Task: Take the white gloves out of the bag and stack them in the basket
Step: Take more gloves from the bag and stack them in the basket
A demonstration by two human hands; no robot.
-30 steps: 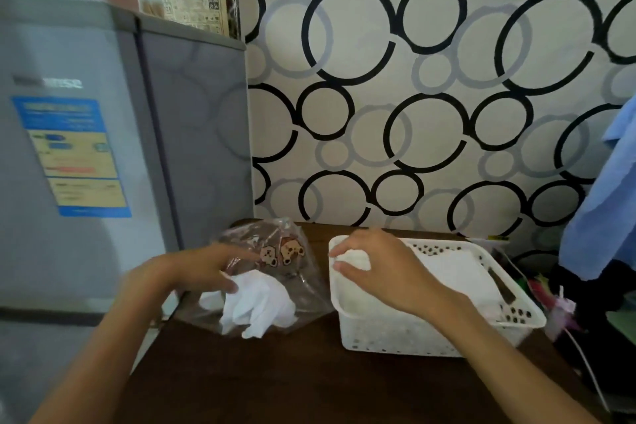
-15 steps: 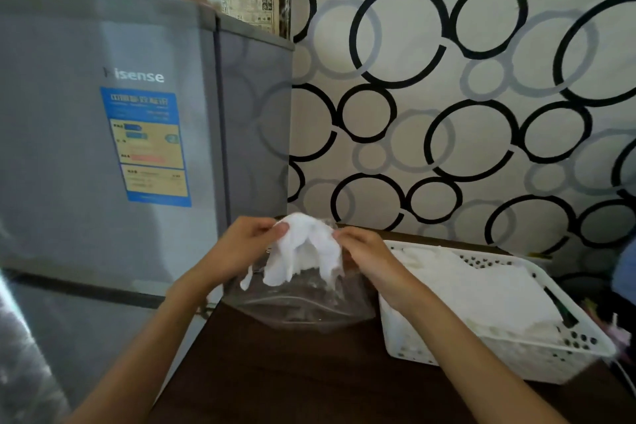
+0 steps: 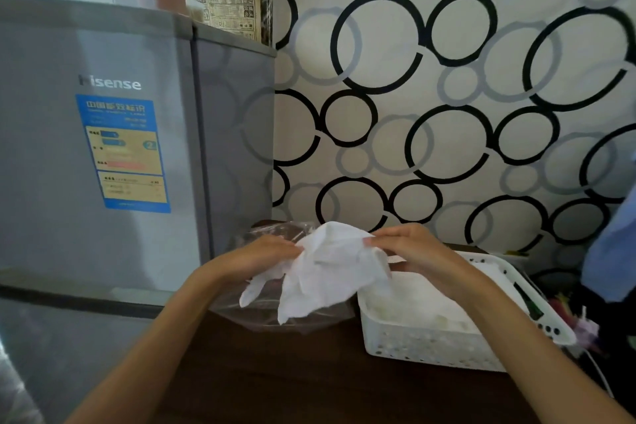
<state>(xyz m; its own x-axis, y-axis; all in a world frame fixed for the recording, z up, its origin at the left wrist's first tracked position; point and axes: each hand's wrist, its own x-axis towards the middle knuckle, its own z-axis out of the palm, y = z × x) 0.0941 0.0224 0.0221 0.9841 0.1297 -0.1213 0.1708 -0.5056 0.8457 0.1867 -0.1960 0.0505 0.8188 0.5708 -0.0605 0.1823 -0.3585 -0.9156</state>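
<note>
Now mid-transfer: a white glove [image 3: 330, 272] is held up over the bag [image 3: 275, 315], clear of it as far as I can judge, with both hands at its top edge. Left hand [image 3: 265, 253] pinches the left corner, right hand [image 3: 409, 248] pinches the right, fingers curled onto the cloth. Glove hangs crumpled, its fingers drooping toward the bag. Basket [image 3: 430, 351] sits just right of the bag on the table [image 3: 275, 382], already carrying a flat white stack [image 3: 416, 303]. Next move, I'd say: spread the glove flat, carry it right, lay it square on the stack. Hard to make out: whether more gloves lie in the bag, since glove and glare cover it; how many are stacked; the dark item at the basket's far end.
</note>
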